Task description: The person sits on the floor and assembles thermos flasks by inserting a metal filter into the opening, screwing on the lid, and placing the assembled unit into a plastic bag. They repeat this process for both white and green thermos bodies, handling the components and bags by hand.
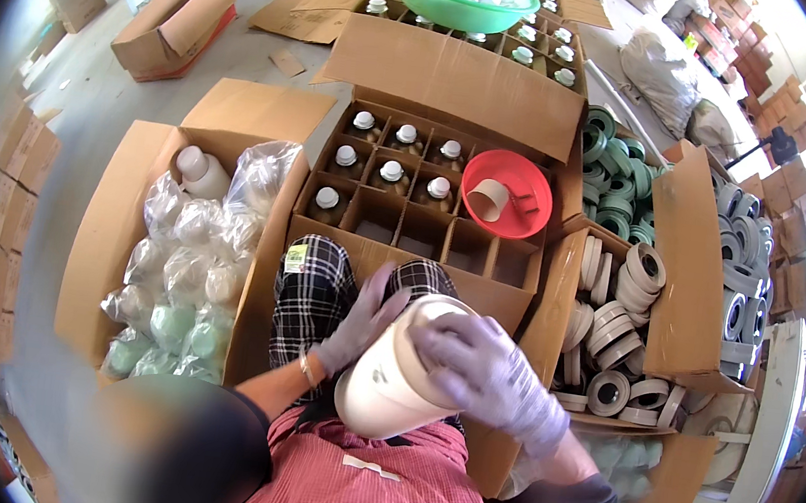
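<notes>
- At far left I have an open cardboard box (90, 246) packed with plastic-wrapped cups (197, 223), white above and pale green below.
- Next comes the left hand (359, 331), gloved, its fingers straight and apart, the palm side against or just beside a white container; the exact contact is hidden from me.
- The white container (385, 389) is in front of the person, above the lap. It leans: its long axis runs from the rounded base at lower left to the cream collar (407, 346) at upper right. It lies to the right of the left hand and to the left of the right hand.
- Beyond it stands a divided box (501, 304) of white-capped bottles (391, 176), with a red bowl (545, 183) on its right side.
- The right hand (494, 371), also gloved, is clamped over the collar, nearer that end than the left.
- At far right, boxes hold cream rings (645, 267) and green rings (620, 182).
</notes>
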Tool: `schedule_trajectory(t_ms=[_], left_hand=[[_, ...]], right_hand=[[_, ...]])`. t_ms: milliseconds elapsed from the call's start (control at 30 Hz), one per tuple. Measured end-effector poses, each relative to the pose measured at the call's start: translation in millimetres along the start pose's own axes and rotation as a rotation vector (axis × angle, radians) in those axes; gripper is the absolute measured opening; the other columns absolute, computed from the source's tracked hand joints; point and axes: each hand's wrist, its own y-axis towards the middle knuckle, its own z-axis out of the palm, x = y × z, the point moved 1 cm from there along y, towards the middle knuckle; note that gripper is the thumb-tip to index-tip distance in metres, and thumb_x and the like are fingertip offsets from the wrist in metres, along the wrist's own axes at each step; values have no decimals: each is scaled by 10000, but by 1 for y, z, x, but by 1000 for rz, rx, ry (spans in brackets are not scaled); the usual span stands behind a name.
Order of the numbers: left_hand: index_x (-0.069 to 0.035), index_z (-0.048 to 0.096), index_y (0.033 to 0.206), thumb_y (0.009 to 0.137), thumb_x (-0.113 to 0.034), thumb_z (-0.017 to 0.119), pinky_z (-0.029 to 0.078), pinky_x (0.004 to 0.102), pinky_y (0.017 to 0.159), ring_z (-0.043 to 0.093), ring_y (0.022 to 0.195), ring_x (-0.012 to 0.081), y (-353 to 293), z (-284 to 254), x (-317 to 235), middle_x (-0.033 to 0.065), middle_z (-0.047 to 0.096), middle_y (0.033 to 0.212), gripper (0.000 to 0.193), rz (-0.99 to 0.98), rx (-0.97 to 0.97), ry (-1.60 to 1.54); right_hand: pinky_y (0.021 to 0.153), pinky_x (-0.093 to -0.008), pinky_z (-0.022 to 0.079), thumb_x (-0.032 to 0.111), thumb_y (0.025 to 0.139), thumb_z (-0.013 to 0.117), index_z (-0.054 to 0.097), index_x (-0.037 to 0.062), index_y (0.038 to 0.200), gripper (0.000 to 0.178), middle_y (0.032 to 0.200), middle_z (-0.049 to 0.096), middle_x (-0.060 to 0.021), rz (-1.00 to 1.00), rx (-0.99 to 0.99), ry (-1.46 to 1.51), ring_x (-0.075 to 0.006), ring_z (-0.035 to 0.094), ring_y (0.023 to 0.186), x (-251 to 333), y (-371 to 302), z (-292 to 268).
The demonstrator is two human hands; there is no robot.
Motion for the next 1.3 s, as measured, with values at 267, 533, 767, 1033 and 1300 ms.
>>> schedule_trajectory(t_ms=[267, 533, 767, 1033, 1300], left_hand=[[11, 682, 1119, 952, -263, 590, 522, 269, 810, 650, 937, 139, -83, -26, -11, 83, 667, 1028, 334, -595, 256, -429], [-9, 583, 1287, 983, -278, 499, 498, 327, 978, 633, 1129, 195, -64, -40, -35, 147, 647, 1241, 415, 6, 561, 65], [-119, 710, 912, 849, -298, 659, 471, 418, 1032, 677, 1047, 227, -19, -37, -146, 47, 727, 1070, 197, 795, 195, 479], [-33, 711, 938, 849, -155, 590, 485, 373, 973, 685, 990, 239, -7, -54, -140, 103, 723, 1008, 193, 526, 102, 238], [22, 708, 1064, 912, -62, 488, 547, 306, 868, 700, 928, 211, -15, -67, -98, 110, 732, 995, 280, -221, 256, -86]], right_hand=[[643, -487, 523, 231, 982, 450, 521, 76, 1207, 282, 777, 646, -215, 507, 559, -247, -405, 657, 751, -93, -109, 16], [1119, -474, 308, 218, 953, 502, 515, 2, 1328, 433, 1405, 447, -229, 156, -381, 480, -406, 411, 1336, -52, -76, 38], [1034, -442, 440, 484, 1014, 439, 541, -5, 1290, 571, 1236, 633, -169, 991, -711, 1394, -316, 578, 1159, -116, -105, 96], [1062, -390, 396, 470, 1019, 414, 481, 29, 1348, 554, 1259, 562, -132, 658, -651, 1120, -260, 540, 1176, -80, -67, 56], [1022, -358, 429, 481, 1018, 398, 493, 2, 1335, 582, 1341, 508, -162, 202, -717, 680, -262, 530, 1212, -71, -67, 41]])
